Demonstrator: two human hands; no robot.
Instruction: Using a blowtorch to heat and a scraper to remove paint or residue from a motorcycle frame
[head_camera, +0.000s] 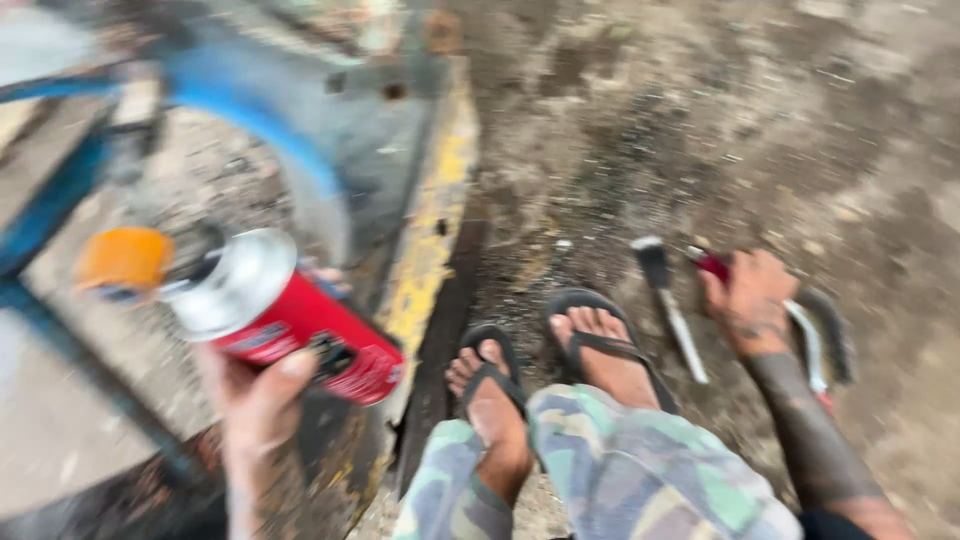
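Dirt floor (700, 120); left hand (255, 400) grips red spray can (290, 315), orange cap.

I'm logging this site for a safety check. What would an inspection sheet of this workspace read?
Surface: bare dirt ground, gritty and stained.
Job's things: red spray can with orange cap, tilted; red-handled tool on the ground.
Clutter: small brush and curved metal tool lying on the ground.
Hands: left hand grips the can; right hand rests on the red-handled tool, grip unclear.
Cables: nothing seen.
Surroundings: blue and yellow metal frame; feet in sandals; picture blurred.
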